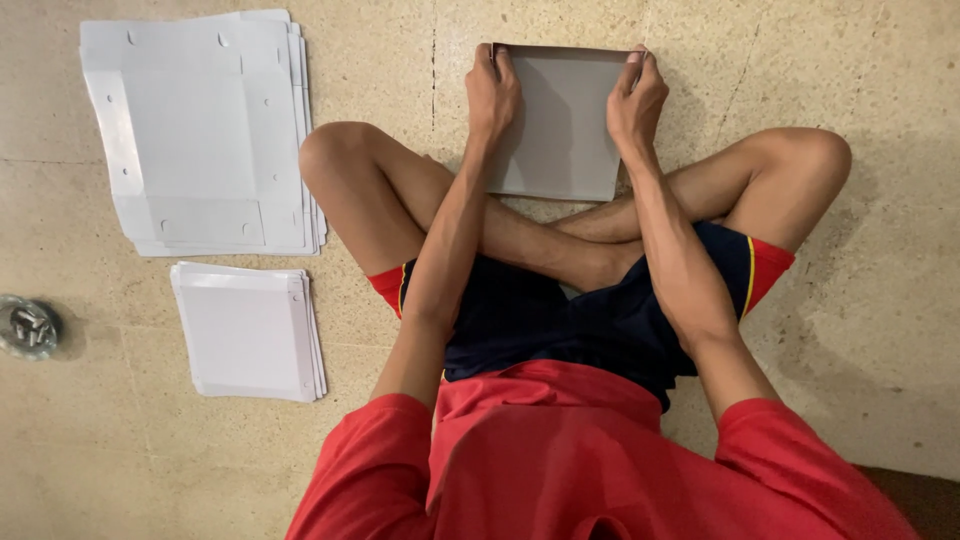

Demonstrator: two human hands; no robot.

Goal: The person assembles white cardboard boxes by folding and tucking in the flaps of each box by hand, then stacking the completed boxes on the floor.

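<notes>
Both the left hand and right hand are clamping fingers over the flat grey rectangular cardboard sheet, whose far edge beneath the fingertips could crease crookedly under uneven pressure.

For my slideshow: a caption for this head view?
Both hands, left and right, fold a grey cardboard sheet on the stone floor.

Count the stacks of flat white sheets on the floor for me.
2: a large stack at upper left, a smaller stack just below it. The grey folded sheet in both hands isn't counted.
</notes>
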